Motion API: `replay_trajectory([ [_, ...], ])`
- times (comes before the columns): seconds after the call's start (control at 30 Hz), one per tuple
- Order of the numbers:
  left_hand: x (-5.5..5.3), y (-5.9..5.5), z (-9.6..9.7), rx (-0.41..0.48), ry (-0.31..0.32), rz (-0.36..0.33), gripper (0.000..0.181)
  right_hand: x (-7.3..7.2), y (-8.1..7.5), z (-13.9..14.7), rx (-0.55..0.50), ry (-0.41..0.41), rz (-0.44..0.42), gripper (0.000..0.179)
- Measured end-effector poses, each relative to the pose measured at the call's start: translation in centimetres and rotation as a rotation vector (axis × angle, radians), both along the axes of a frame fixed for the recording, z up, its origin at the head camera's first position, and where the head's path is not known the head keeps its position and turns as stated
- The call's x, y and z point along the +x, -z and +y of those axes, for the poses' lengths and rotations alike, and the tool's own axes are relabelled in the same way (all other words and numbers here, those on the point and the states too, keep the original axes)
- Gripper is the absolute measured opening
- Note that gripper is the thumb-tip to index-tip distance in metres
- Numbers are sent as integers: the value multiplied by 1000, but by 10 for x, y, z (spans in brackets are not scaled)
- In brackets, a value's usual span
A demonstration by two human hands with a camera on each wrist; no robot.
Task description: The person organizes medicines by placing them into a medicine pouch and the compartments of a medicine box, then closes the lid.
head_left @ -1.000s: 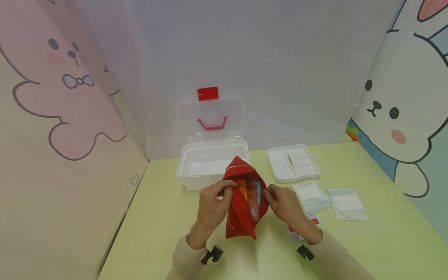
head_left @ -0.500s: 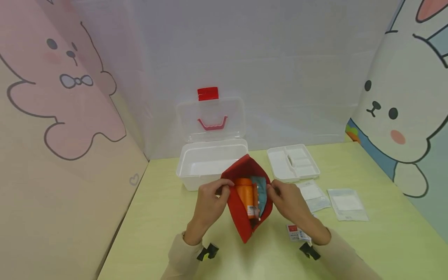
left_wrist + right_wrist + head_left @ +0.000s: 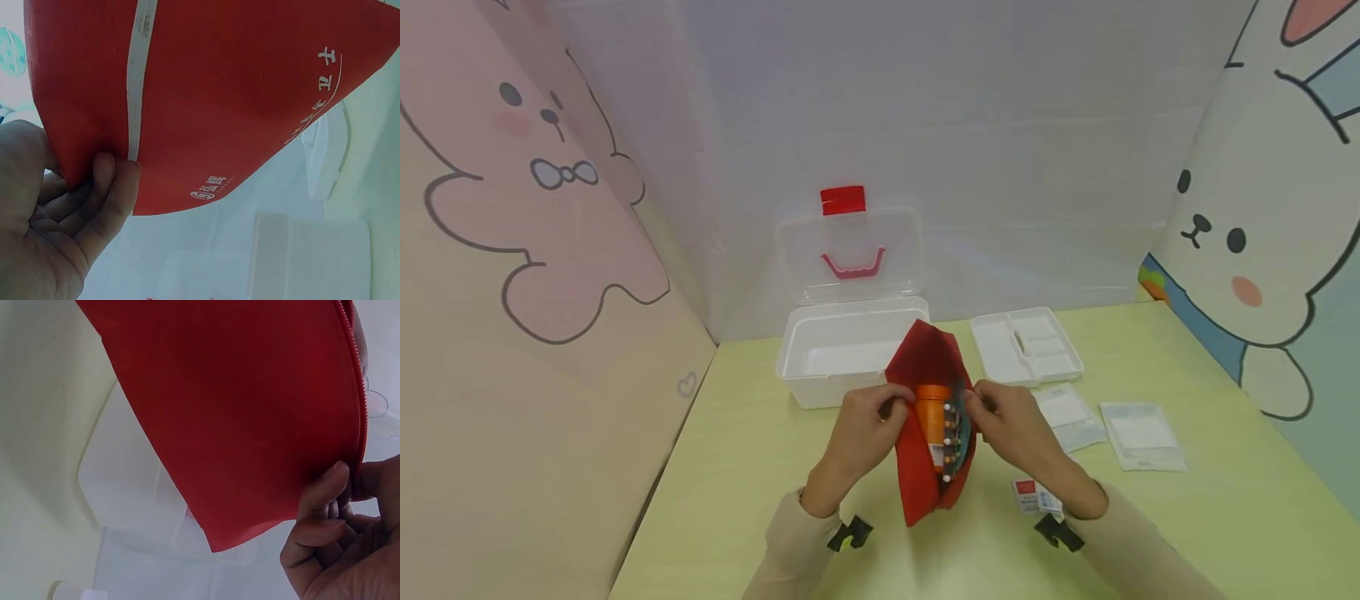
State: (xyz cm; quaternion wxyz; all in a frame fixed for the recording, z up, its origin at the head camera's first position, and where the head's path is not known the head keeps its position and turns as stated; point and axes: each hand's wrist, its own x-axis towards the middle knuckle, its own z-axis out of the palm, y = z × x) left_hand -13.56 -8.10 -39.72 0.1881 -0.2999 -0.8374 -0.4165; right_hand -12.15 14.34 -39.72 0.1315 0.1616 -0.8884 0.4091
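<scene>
A red zippered pouch (image 3: pixel 913 471) is held up above the table, its mouth spread and facing the head camera. Inside it show an orange bottle (image 3: pixel 931 412) with a white label, a strip dotted with small white and orange beads (image 3: pixel 949 442), and something teal behind that. My left hand (image 3: pixel 863 425) pinches the pouch's left edge; in the left wrist view the pouch front (image 3: pixel 206 94) carries white lettering and a pale stripe. My right hand (image 3: pixel 1018 425) pinches the opposite edge, right beside the zipper teeth (image 3: pixel 359 381) in the right wrist view.
An open white box (image 3: pixel 805 383) with a raised clear lid (image 3: pixel 850 287) stands behind the pouch. To its right lies a white divided tray (image 3: pixel 1000 362). Two clear packets, one of them a flat packet (image 3: pixel 1142 437), and small printed sachets (image 3: pixel 1028 497) lie on the right.
Both hands keep their pinch while the pouch turns and tips. Its mouth spread wide, then narrowed a little; the bottle and beaded strip now show more plainly inside.
</scene>
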Motion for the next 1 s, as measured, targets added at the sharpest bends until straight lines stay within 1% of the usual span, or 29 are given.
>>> replay_trajectory([
  [0.27,-2,-2,6,-48,12,-6,15,-2,-5,-7,-18,-3,-16,31],
  [0.47,-3,-3,12,-105,28,-1,14,-1,-6,-13,-3,11,10,29],
  [0.6,-3,-4,14,-124,25,-8,12,-1,-5,-14,9,17,24,29],
  [0.73,-4,-3,13,-141,12,-13,11,-1,-4,-13,10,21,17,29],
  [0.83,-5,-2,12,-130,11,-9,11,-2,-2,-11,2,14,-7,29],
  [0.93,-8,-4,8,-86,26,-13,12,-2,0,-8,-7,3,-34,28],
  [1.0,-10,-6,6,-48,44,-33,12,-4,2,-7,-13,-8,-48,28],
])
